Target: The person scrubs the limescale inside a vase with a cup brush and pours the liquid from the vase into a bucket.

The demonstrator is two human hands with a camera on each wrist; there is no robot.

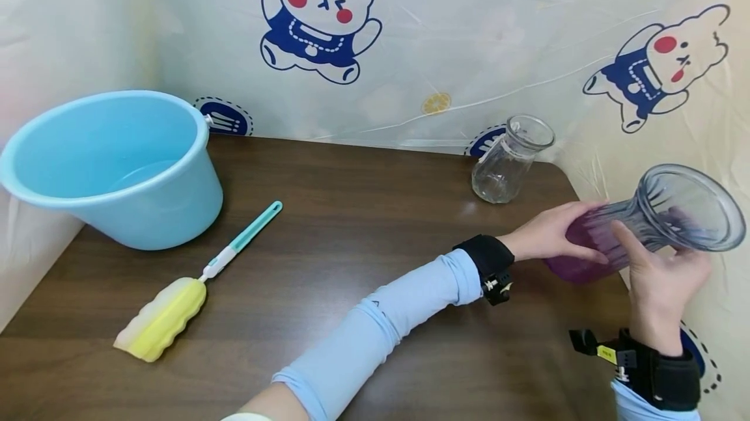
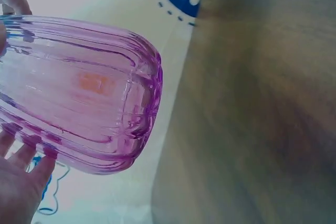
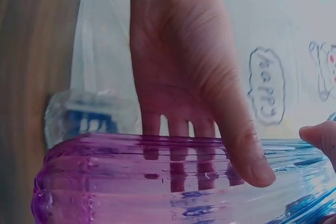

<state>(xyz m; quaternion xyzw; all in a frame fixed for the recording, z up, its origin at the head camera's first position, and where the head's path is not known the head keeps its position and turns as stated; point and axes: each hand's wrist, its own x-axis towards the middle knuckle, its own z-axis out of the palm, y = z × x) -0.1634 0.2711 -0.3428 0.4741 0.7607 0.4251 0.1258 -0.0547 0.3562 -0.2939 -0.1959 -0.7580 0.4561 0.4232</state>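
Observation:
A ribbed glass vase (image 1: 624, 226), purple at its base and clear bluish at its flared mouth, is held tilted above the table's right side. My left hand (image 1: 553, 229) grips its purple lower body; in the right wrist view the fingers of this left hand (image 3: 181, 61) show through the glass, thumb on the near side. The right hand (image 1: 668, 278) holds the vase near its neck, thumb up along the glass. The left wrist view shows the vase's purple base (image 2: 131, 93) close up. Behind stands a smaller clear glass vase (image 1: 502, 170).
A light blue basin (image 1: 170, 206) stands at the back left of the brown table (image 1: 363, 226). In front of it lies a sponge brush (image 1: 166, 317) with a teal and white handle. A bear-printed sheet (image 1: 422, 50) hangs behind the table.

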